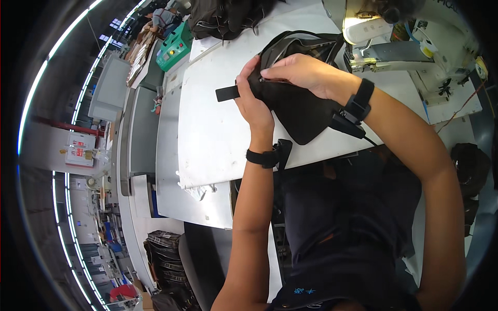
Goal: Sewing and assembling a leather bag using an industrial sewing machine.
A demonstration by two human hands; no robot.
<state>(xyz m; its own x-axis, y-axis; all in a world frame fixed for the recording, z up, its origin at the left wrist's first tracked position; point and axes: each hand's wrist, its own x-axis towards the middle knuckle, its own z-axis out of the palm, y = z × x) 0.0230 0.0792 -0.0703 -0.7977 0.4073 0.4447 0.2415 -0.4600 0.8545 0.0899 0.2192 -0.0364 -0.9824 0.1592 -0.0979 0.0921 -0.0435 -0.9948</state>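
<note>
A black fabric bag piece (301, 116) with a zipped opening and a plaid lining lies on the white worktable (207, 145). My left hand (251, 98) grips its left edge, fingers wrapped over it, beside a short dark strap (226, 94) sticking out leftward. My right hand (311, 75) is over the opening, thumb and index finger pinched at a small metal piece by the zipper, which looks like a puller. Black bands with small devices sit on both my wrists.
A sewing machine (410, 57) stands at right. Dark bags (233, 15) lie at the back; a green machine (174, 46) is at back left, near other people (161, 20). A stack of dark pieces (166, 264) sits lower left, and more dark items (469, 166) at far right.
</note>
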